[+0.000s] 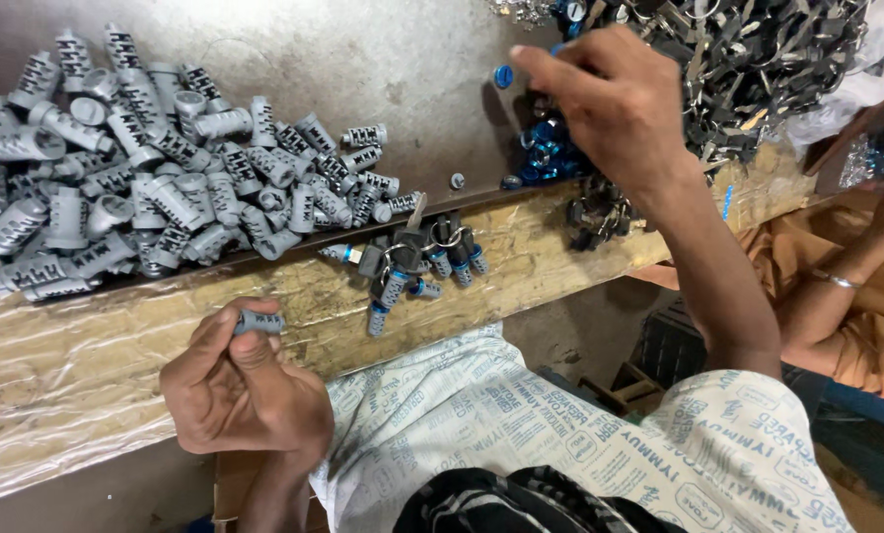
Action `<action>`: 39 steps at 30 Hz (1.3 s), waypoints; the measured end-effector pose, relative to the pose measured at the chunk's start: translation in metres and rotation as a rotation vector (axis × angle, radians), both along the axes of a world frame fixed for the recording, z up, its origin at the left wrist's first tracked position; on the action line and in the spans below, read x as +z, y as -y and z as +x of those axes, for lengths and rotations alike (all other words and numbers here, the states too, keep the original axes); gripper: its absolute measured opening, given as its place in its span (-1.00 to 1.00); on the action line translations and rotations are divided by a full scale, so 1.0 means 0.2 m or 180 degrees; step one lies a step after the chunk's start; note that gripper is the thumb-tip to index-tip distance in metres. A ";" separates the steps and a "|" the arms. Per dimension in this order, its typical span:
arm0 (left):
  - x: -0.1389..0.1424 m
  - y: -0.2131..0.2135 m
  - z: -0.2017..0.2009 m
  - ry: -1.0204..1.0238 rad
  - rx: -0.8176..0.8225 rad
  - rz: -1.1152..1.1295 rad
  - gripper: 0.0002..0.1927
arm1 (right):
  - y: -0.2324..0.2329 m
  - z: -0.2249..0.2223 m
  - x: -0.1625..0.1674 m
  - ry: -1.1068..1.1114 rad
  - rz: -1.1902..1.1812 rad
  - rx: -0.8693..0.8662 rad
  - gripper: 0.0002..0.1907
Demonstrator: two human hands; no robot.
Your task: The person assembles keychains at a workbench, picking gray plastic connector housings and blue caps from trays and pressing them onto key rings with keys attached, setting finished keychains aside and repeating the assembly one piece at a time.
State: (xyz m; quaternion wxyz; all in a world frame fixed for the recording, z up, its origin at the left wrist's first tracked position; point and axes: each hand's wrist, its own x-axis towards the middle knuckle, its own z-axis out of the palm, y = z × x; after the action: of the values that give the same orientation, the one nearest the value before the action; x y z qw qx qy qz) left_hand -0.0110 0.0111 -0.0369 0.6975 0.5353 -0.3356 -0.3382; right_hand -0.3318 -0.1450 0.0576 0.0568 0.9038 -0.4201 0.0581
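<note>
My left hand (pixel 240 385) rests on the plastic-wrapped bench edge (pixel 87 345) and pinches a small grey metal lock cylinder (pixel 258 322) between thumb and forefinger. My right hand (pixel 615 104) reaches far right, fingers bent down over a cluster of small blue caps (pixel 546 158) beside a heap of dark keys on rings (pixel 748 59). What its fingertips hold is hidden. A big heap of grey lock cylinders (pixel 136 178) lies at the left on the dark metal worktop (pixel 383 59). Between my hands lies a small bunch of cylinders with keys and blue ends (pixel 417 262).
Another person in orange clothing (pixel 856 296) sits at the right, with a bangle on the wrist. More dark keys (pixel 600 212) lie on the bench edge. A loose blue cap (pixel 502 76) sits on the worktop. My lap is covered by a printed white cloth (pixel 560 434).
</note>
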 end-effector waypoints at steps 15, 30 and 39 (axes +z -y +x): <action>0.23 -0.17 -0.17 -0.0548 -0.1181 0.0472 -0.81 | 0.00 -0.07 -0.12 0.0530 0.0086 0.0459 -0.82; 0.33 -0.14 -0.24 -0.0118 -0.1950 0.0415 -0.85 | -0.52 0.28 0.14 0.2004 0.0741 0.0446 -0.87; 0.24 -0.09 -0.13 -0.0614 -0.2759 0.1096 -0.88 | -0.71 0.35 -0.02 0.3055 0.1573 0.0611 -0.78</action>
State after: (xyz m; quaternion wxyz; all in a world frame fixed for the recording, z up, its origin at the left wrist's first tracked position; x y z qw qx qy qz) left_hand -0.0376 0.0300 0.0110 0.4212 0.4199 -0.4007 -0.6969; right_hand -0.2613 -0.0032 0.0528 -0.3607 0.7965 -0.3157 0.3684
